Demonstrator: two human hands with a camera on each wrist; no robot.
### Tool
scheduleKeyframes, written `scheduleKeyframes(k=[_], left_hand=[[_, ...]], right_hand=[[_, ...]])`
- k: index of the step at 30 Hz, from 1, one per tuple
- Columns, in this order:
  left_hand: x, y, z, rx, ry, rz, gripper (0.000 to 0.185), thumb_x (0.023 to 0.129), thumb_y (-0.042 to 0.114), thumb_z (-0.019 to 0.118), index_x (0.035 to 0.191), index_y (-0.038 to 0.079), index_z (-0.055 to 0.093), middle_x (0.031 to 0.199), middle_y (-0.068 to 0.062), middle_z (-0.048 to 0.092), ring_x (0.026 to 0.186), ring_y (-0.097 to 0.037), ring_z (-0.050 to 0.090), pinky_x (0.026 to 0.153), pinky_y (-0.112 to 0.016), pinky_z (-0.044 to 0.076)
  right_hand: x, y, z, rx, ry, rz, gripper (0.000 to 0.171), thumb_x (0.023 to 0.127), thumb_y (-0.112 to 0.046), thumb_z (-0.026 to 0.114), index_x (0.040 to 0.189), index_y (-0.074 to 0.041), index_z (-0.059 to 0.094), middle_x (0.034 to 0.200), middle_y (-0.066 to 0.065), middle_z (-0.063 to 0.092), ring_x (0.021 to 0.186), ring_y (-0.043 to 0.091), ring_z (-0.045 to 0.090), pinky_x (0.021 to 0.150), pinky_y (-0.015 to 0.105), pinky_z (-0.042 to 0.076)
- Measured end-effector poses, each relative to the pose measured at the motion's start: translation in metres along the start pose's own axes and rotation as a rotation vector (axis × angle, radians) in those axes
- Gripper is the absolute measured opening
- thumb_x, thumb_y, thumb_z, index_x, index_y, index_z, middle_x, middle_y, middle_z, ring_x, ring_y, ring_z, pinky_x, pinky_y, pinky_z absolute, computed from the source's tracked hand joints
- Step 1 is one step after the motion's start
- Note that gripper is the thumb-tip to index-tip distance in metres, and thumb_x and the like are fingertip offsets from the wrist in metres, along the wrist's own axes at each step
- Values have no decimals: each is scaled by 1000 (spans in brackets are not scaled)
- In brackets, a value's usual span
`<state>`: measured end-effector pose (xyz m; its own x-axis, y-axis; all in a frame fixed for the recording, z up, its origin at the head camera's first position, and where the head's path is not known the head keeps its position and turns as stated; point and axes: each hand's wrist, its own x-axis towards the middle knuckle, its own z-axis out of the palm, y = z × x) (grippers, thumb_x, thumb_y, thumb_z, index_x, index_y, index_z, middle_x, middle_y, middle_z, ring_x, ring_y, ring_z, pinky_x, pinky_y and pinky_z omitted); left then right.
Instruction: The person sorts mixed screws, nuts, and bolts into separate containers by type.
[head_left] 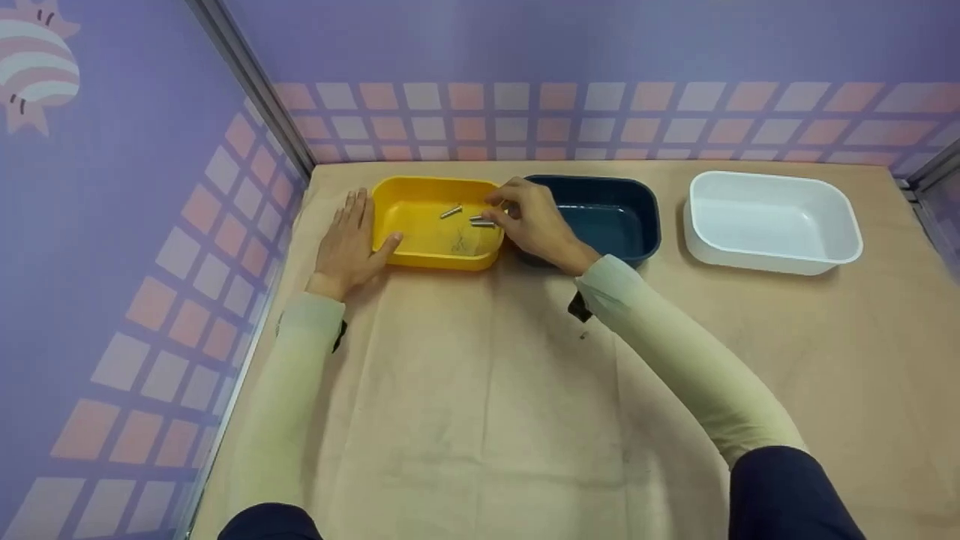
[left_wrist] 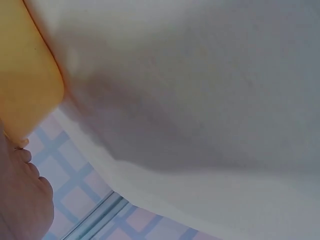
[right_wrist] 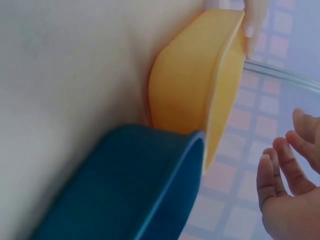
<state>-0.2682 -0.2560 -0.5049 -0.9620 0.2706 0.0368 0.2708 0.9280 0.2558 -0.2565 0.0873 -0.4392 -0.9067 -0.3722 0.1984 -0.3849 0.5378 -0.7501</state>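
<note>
Pinched at the fingertips of the right hand [head_left: 534, 221]: one small silver metal pin [head_left: 484, 223], held low inside the yellow rectangular plastic tray [head_left: 437, 259] near its right wall; the head view suggests this grip, but the contact itself is too small to confirm. Right wrist view shows that hand's fingers [right_wrist: 280, 170] loosely curved with no pin visible between them.

Two further short silver pins [head_left: 451, 212] lie loose on the yellow tray floor, with a faint dark mark near them that cannot be identified.

Left hand [head_left: 349, 240]: flat on the tan paper-covered table [head_left: 487, 405], fingers straight, thumb against the tray's front left corner. Left wrist view shows only part of that hand beside the tray's yellow wall; the rest is blurred paper.

Dark blue rectangular plastic tray [head_left: 637, 214]: touching the yellow tray's right side, partly hidden behind the right hand; contents not discernible.

White rectangular plastic tray [head_left: 772, 255]: well apart, to the right.
</note>
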Motion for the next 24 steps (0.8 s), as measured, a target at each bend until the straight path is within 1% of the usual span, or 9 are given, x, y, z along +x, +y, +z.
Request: scheduleKeyframes(k=[4, 10, 15, 17, 21, 24], left_hand=[[2, 8, -2, 3, -6, 4, 94, 108, 64, 39, 169, -4, 14, 179, -22, 9, 167, -40, 7, 137, -54, 8], [4, 28, -1, 2, 3, 27, 95, 106, 69, 39, 169, 0, 23, 178, -21, 17, 166, -41, 10, 136, -55, 10], [6, 46, 1, -29, 5, 41, 95, 105, 71, 37, 170, 3, 22, 178, -18, 18, 167, -37, 7, 137, -51, 5], [6, 52, 2, -44, 5, 53, 96, 105, 72, 37, 170, 4, 21, 178, -17, 17, 168, -35, 6, 137, -49, 3], [8, 65, 6, -60, 9, 88, 97, 104, 73, 38, 170, 4, 22, 179, -15, 18, 168, -33, 5, 137, -47, 1], [10, 77, 11, -66, 15, 111, 97, 104, 73, 38, 170, 4, 23, 179, -14, 18, 168, -32, 5, 138, -46, 2]], right_hand=[[-9, -2, -9, -19, -1, -13, 28, 104, -22, 72, 128, -7, 78, 120, 11, 70, 104, 20, 65, 98, 34, 61], [-25, 7, -22, -41, -23, -46, 29, 103, -22, 74, 128, -7, 77, 122, 15, 70, 106, 21, 67, 98, 40, 62], [-42, 19, -31, -54, -29, -78, 30, 102, -22, 75, 127, -4, 76, 121, 16, 71, 110, 30, 69, 99, 43, 61], [-49, 23, -33, -62, -27, -87, 30, 102, -22, 76, 126, -3, 76, 120, 16, 71, 109, 34, 69, 97, 47, 61], [-65, 32, -37, -78, -16, -115, 29, 101, -22, 77, 123, -3, 77, 118, 15, 73, 106, 31, 70, 93, 47, 62], [-77, 40, -38, -69, -10, -128, 28, 101, -21, 77, 122, -3, 78, 118, 14, 73, 109, 29, 72, 94, 47, 62]])
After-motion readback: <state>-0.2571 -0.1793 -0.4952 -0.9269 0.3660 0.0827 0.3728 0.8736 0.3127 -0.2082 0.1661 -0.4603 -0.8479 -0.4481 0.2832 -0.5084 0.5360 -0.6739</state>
